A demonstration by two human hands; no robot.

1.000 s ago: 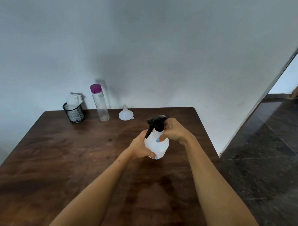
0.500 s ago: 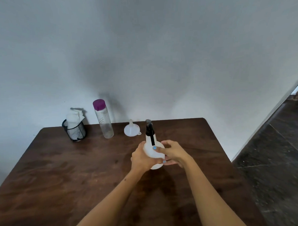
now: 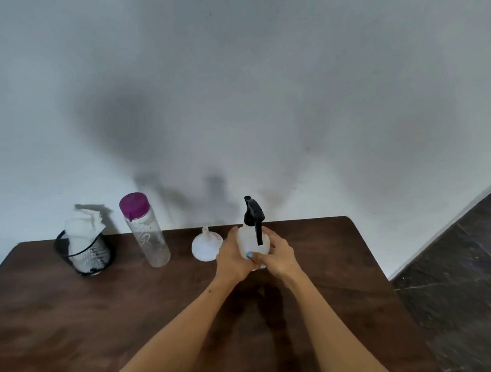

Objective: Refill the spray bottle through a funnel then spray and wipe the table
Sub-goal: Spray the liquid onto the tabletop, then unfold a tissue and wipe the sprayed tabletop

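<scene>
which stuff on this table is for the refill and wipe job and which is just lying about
For the job:
white spray bottle with black trigger, gripped by both hands
white plastic funnel
clear bottle with purple cap
white tissues
brown wooden table

Lying about:
black mesh cup, merely holding the tissues

A dark tiled floor (image 3: 462, 274) with pale grout lines fills the right side of the scene, meeting a plain white plastered wall (image 3: 262, 86) along a diagonal edge. Soft grey shadows fall across the lower middle part of that wall.
</scene>
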